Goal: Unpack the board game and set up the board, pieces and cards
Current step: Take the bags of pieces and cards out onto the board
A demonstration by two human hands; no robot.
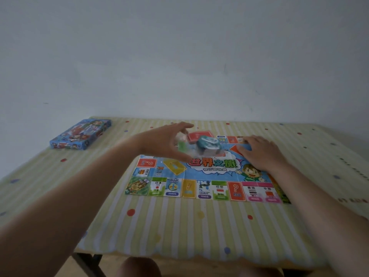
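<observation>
The colourful game board (207, 176) lies unfolded on the table. A red card deck (196, 137) rests on its far part. In front of the deck is a blurred teal-and-white bundle (208, 146). My left hand (167, 142) hovers over the board's far left, thumb and fingers spread in a wide curve beside the bundle. A blurred clear packet with something green (181, 145) shows between thumb and fingers; I cannot tell whether they touch it. My right hand (259, 154) lies flat, palm down, on the board's right side and holds nothing.
The blue game box (80, 134) lies closed at the table's far left corner. The table (179, 226) wears a yellow-striped cloth with coloured dots and stands against a plain wall. My knees show below its near edge.
</observation>
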